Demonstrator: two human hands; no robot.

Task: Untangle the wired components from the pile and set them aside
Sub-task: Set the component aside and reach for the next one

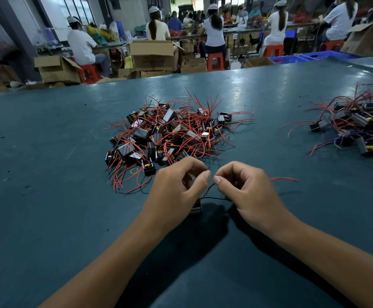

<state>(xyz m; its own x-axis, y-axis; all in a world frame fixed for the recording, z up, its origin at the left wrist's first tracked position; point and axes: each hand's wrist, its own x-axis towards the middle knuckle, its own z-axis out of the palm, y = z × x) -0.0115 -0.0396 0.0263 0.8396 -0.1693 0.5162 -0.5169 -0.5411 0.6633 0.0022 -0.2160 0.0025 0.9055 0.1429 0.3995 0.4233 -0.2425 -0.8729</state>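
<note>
Tangled pile: small black box components trailing thin red wires [167,134], heaped at frame centre on the bench, just beyond both hands.
Second heap: similar black boxes with red and a few blue wires [359,127], right edge of frame, well apart from the centre pile.
Stray item: small yellow rubber band [134,170] on the bench at the pile's near left edge.
Bench: dark teal matte bench top [47,152], scuffed and speckled.
Room: workshop at the top of the frame, seated people in white caps, red plastic stools [214,61], open cardboard boxes [152,54], blue crates.
Held component: black box [196,207] below the left hand, its red and black wires running up between the hands.
Left hand [176,187]: fingers curled, thumb and forefinger pinching the wire.
Right hand [245,187]: fingers curled, pinching the wire; a red end sticks out to its right.
</note>
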